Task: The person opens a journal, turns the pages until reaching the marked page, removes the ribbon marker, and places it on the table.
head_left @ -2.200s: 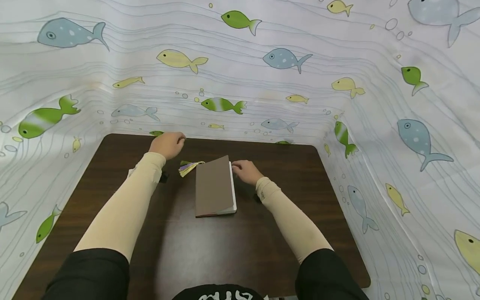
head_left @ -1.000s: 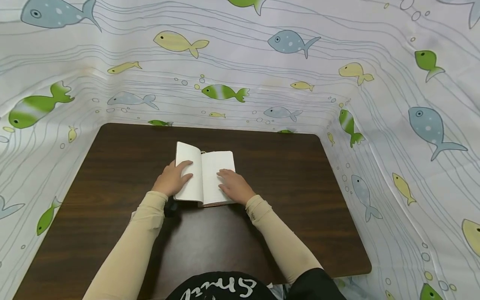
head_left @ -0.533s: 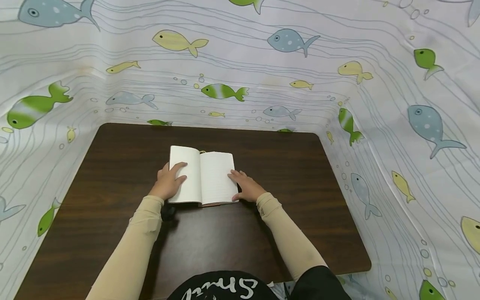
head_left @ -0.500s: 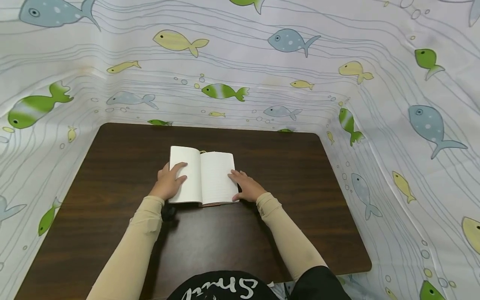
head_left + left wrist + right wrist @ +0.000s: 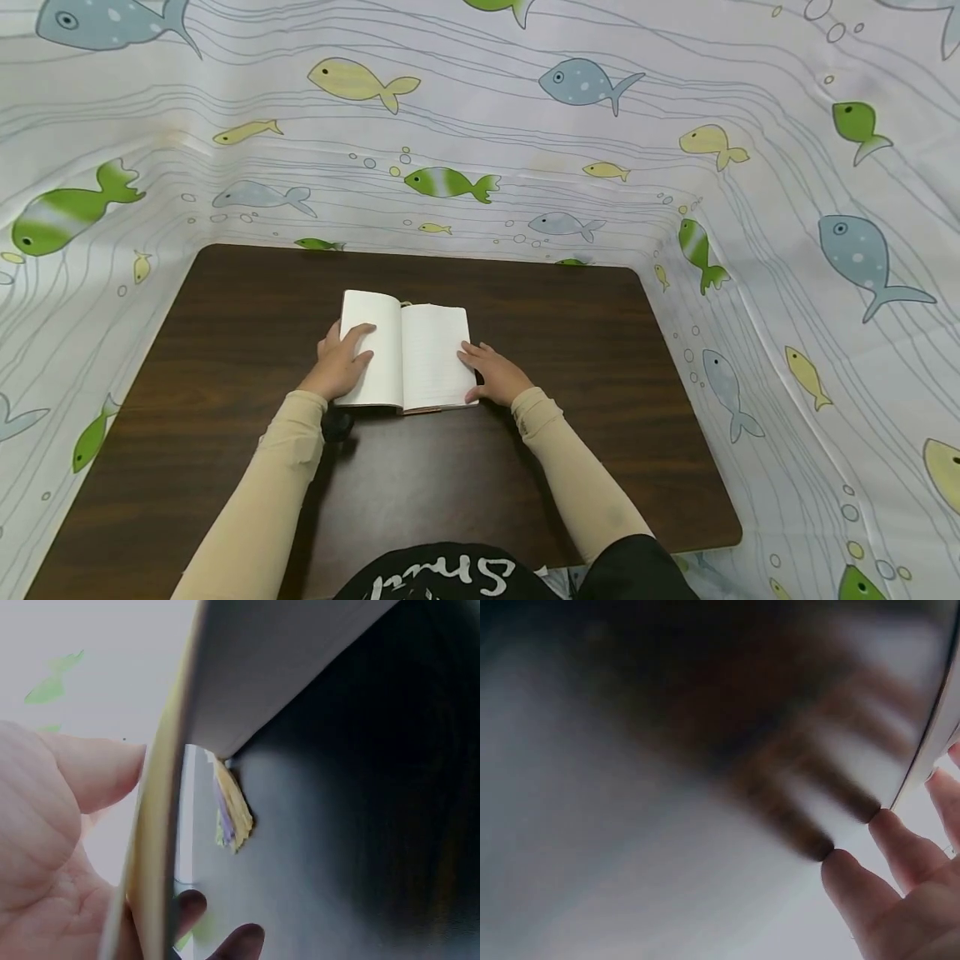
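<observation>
Two-handed, in the head view, holding down a spread paper notebook (image 5: 437, 358) with cream-white, rectangular pages. Lying on a dark brown, wood-grained table (image 5: 600, 375), in the far half, about midway between the left and right ends. Gripping the left half at the outer edge with the left hand (image 5: 337, 362), laying two digits across the page. Resting the right hand (image 5: 497, 372) at the opposite edge, touching the right page near the outer margin and lower corner, fingers apart and relaxed (showing faint ruled lines beside them). Wearing long beige fabric sleeves (image 5: 281, 467) and a black fabric top (image 5: 637, 567) with white lettering. Surrounding the table with a white, fish-printed cloth (image 5: 487, 125).

In the left wrist view, pinching the notebook's left half narrowly, seen edge-on: pressing from the page side, and showing two dark fingertips (image 5: 191, 907) beyond the cover. Dangling past the cover, a yellow, purple and green thread tassel (image 5: 234, 810).

In the right wrist view, reaching spread fingertips (image 5: 907, 847) beside the notebook's thin edge, reflecting blurrily in the glossy surface. Not telling from this angle whether gripping anything (hiding the thumb, too).
</observation>
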The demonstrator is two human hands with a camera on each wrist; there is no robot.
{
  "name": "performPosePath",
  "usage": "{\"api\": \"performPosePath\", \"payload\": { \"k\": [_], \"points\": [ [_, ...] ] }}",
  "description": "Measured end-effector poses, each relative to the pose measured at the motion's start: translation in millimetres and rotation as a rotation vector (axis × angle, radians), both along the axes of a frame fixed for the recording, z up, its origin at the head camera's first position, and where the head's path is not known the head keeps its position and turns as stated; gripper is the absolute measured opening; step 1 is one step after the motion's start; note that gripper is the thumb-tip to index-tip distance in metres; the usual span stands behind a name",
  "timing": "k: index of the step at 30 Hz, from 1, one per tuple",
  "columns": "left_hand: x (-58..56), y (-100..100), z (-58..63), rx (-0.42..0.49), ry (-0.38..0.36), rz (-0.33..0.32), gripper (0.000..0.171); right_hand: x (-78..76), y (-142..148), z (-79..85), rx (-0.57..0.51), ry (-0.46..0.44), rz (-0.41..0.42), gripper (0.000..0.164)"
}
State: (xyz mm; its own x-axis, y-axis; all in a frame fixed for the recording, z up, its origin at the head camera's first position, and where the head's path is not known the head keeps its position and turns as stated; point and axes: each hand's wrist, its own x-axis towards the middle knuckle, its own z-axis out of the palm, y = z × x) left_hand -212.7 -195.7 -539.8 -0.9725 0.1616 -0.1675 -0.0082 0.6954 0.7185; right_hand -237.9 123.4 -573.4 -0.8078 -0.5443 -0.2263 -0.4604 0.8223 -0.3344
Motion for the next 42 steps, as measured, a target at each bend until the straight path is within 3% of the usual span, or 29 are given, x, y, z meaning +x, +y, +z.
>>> {"api": "performPosePath", "payload": {
  "k": [6, 18, 22, 25, 29, 31, 36, 39, 42],
  "points": [
    [-1.7, 1.1, 1.7, 0.021, -0.015, -0.005, 0.05, -0.4, -1.3, 3.5, 0.01, 0.004, -0.016, 0.092],
    [-1.1, 4.8, 3.5, 0.033, -0.008, 0.026, 0.05, -1.7, -6.6, 1.4, 0.007, 0.161, -0.004, 0.074],
    [-1.7, 5.7, 1.2, 0.034, -0.004, 0.021, 0.049, -3.2, -6.7, -4.5, -0.038, 0.284, -0.004, 0.067],
    [-2.0, 6.0, -0.7, 0.042, -0.013, 0.024, 0.05, -3.7, -8.4, -5.2, -0.149, 0.322, -0.047, 0.072],
    [-1.2, 6.0, -1.6, 0.053, -0.011, 0.026, 0.05, -3.7, -13.4, -2.7, -0.343, 0.248, -0.11, 0.104],
    [-0.2, 6.0, -1.2, 0.061, -0.004, 0.023, 0.048, -3.3, -16.6, -1.8, -0.387, 0.196, -0.107, 0.114],
    [1.0, 6.9, 1.6, 0.115, 0.001, 0.021, 0.049, 0.4, -29.1, 5.4, -0.421, 0.066, -0.015, 0.108],
    [1.1, 7.7, 3.5, 0.146, -0.001, 0.019, 0.052, 5.9, -38.9, 11.4, -0.495, -0.088, 0.026, 0.102],
    [1.5, 7.7, 4.0, 0.162, -0.004, 0.01, 0.057, 11.7, -50.2, 15.6, -0.656, -0.284, 0.083, 0.095]
  ]
}}
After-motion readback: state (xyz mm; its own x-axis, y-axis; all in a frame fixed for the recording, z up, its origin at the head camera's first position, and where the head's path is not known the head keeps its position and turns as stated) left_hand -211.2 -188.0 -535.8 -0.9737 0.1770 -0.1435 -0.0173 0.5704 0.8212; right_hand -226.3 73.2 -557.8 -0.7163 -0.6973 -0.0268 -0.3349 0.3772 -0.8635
